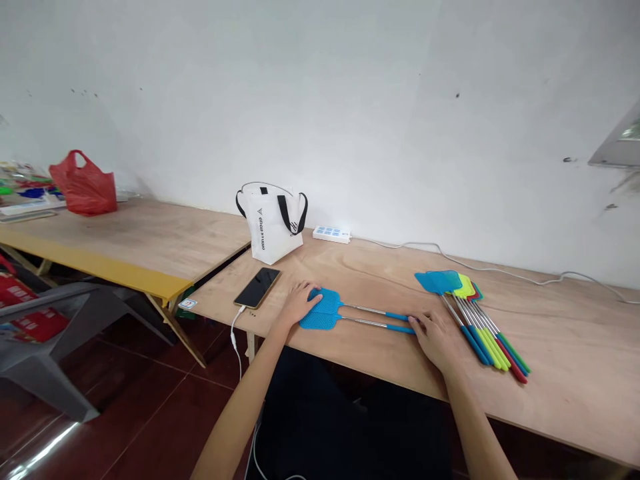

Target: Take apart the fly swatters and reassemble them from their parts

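Observation:
Two blue fly swatters [320,315] lie side by side on the wooden table, their mesh heads to the left and their handles to the right. My left hand [300,301] rests on the left edge of the heads, fingers stretched out and the thumb over the mesh. At the other end, my right hand [433,337] has its thumb and fingers closed around the handle ends. Right of that hand is a fanned stack of fly swatters [487,330] in blue, yellow-green, red and green, with silver shafts.
A black phone [257,288] with a white cable lies left of my left hand. Behind it stand a white bag [273,230] with black handles and a white power strip [331,234]. A red plastic bag [85,187] sits on the left table; a grey chair [45,340] stands below.

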The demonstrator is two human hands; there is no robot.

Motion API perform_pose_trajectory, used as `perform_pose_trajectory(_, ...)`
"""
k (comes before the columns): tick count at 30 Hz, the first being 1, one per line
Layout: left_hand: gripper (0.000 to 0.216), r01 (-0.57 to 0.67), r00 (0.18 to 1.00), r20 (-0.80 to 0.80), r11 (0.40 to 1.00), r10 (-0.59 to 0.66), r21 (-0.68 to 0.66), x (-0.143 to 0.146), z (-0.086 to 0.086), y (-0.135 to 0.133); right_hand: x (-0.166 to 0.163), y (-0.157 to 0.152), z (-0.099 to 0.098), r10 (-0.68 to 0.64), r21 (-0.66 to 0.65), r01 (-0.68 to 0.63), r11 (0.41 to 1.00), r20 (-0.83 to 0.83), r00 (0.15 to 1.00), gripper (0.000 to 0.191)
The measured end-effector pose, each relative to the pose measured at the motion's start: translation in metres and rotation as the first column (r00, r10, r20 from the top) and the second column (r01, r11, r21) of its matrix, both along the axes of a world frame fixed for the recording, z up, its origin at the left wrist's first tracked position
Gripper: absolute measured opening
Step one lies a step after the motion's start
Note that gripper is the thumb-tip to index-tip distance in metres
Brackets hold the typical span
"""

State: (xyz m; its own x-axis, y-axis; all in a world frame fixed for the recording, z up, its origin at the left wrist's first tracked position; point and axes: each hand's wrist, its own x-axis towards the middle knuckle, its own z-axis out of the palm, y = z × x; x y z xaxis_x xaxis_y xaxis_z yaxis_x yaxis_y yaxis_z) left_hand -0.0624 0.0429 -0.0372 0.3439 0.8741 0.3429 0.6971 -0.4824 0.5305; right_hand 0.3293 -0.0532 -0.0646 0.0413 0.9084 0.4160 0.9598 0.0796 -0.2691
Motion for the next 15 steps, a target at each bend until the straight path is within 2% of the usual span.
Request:
perform_pose_trajectory(5,0.029,-0.005,1.0,0.002,1.0,0.005,0.0,0.0,-0.001,0.001,-0.004,-0.001,0.003,-0.024,-0.009,0.025,1.0,0.02,1.0,0.043)
perform_pose_trajectory(9,0.029,0.008,1.0,0.002,1.0,-0.008,0.008,-0.001,-0.004,0.003,-0.005,-0.003,0.004,-0.1,-0.032,0.101,0.994,0.046,0.994,0.043)
perform_pose_trajectory(12,0.028,-0.013,1.0,-0.006,1.0,0.013,0.009,-0.001,-0.006,0.003,0.007,-0.003,-0.001,-0.194,-0.023,0.195,0.981,0.042,0.98,0.044)
perform_pose_trajectory(15,0.033,-0.032,0.999,-0.029,0.999,0.032,-0.006,-0.001,-0.009,0.005,0.025,-0.003,-0.01,-0.161,-0.04,0.163,0.986,0.053,0.986,0.049)
